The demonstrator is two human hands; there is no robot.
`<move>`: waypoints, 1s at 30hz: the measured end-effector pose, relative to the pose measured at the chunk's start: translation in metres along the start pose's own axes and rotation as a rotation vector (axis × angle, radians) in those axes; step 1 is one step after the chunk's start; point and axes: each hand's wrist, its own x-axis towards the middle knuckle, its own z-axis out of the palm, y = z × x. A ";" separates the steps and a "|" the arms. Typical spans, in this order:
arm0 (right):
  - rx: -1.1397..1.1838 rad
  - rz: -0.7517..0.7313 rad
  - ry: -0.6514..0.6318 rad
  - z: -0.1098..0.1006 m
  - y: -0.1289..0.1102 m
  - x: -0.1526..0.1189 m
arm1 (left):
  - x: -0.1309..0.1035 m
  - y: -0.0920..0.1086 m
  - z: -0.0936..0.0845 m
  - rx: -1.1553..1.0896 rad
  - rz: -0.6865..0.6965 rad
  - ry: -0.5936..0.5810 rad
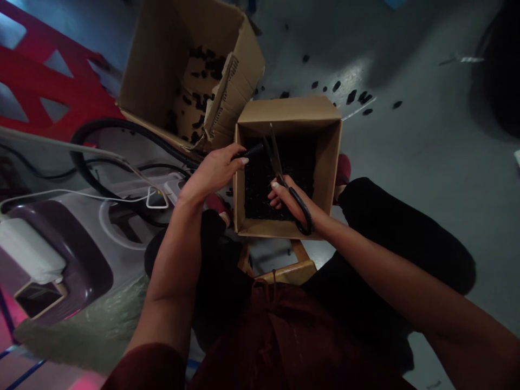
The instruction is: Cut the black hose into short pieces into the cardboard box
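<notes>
Seemingly ribbed black tube (255,150) in left hand (218,169), scissors (277,158) in right hand (291,196)

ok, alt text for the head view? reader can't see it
A person's right hand holds open scissors near the end of a ribbed black tube gripped in the left hand, over a cardboard box holding black pieces. Scattered pieces lie in another open box beyond it to the left, and on the grey floor.

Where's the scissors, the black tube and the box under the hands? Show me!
Scissors (277,160): head view, on a blade.
Black tube (255,150): head view, on the end poking out over the box.
Box (288,111): head view, on its far cardboard flap.
</notes>
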 end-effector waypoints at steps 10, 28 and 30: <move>-0.237 -0.134 -0.046 -0.003 0.012 0.000 | 0.000 0.005 -0.001 -0.007 -0.022 -0.005; -0.314 -0.149 -0.056 -0.003 0.009 -0.002 | 0.003 0.001 0.007 -0.024 0.078 -0.072; -0.328 -0.125 -0.056 -0.004 0.007 -0.003 | 0.003 0.001 0.008 -0.010 0.087 -0.085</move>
